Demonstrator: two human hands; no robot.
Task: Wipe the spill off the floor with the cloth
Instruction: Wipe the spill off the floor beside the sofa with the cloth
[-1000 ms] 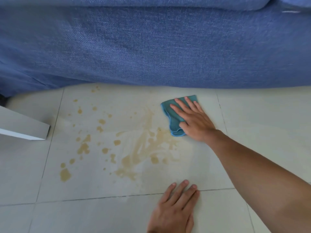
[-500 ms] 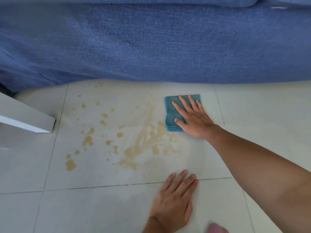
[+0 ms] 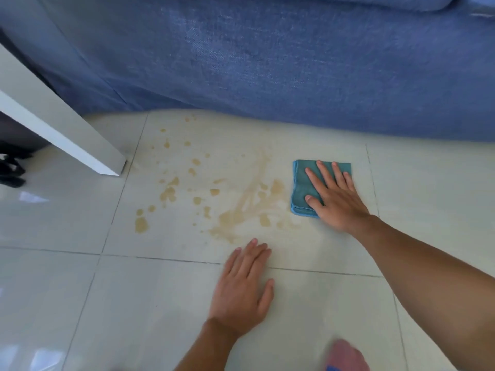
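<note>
Bright, soft daylight; glare patches on the floor (image 3: 34, 196) at my left, edges bowed by the wide lens, a blurry blob bottom right.

Right hand (image 3: 338, 199) is sliding the cloth (image 3: 302, 183) rightward, off the smeared edge of the spill (image 3: 241, 210); cloth is now lying squarer, less bunched. Left hand (image 3: 242, 287) is showing more wrist, its fingertips now seeming to sit just over the tile joint. View is tilting: table leg (image 3: 64, 129) is looming larger at left.
</note>
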